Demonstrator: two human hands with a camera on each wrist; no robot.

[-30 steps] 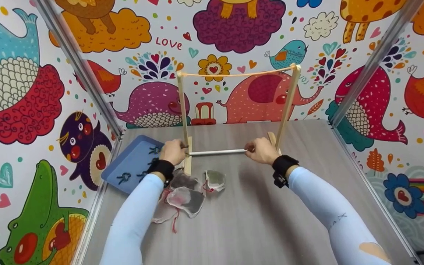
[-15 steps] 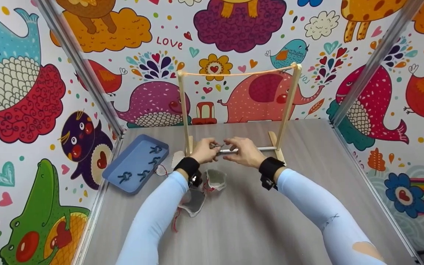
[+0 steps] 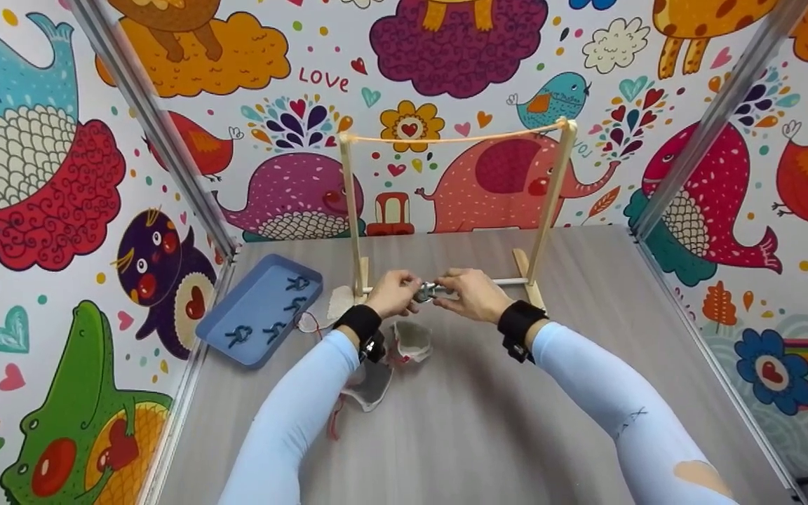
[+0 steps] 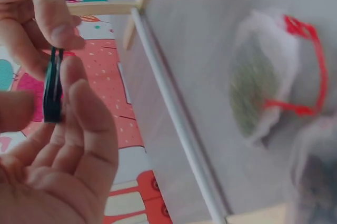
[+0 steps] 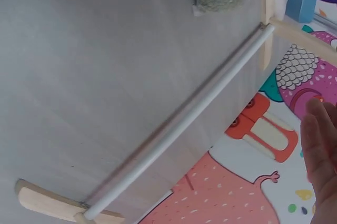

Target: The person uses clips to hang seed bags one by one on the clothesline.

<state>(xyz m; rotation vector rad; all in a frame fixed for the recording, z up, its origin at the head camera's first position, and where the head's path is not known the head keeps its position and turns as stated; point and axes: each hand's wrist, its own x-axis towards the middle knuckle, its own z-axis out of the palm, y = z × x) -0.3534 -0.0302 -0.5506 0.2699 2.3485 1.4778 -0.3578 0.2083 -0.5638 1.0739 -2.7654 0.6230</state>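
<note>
At the left-wrist view's left, the left hand [image 3: 391, 294] pinches the dark clip [image 4: 52, 92], long axis near upright; the right hand [image 3: 477, 294] meets its top, grip unclear.

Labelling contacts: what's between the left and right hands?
A dark clip, bridging the fingertips of the left hand and the right hand. The left wrist view shows it best; the head view shows it too.

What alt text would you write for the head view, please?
Two hands hold a small clip-like object at a wooden frame with a cord across its top. A blue tray of dark clips sits to the left; pouches lie nearby.
</note>
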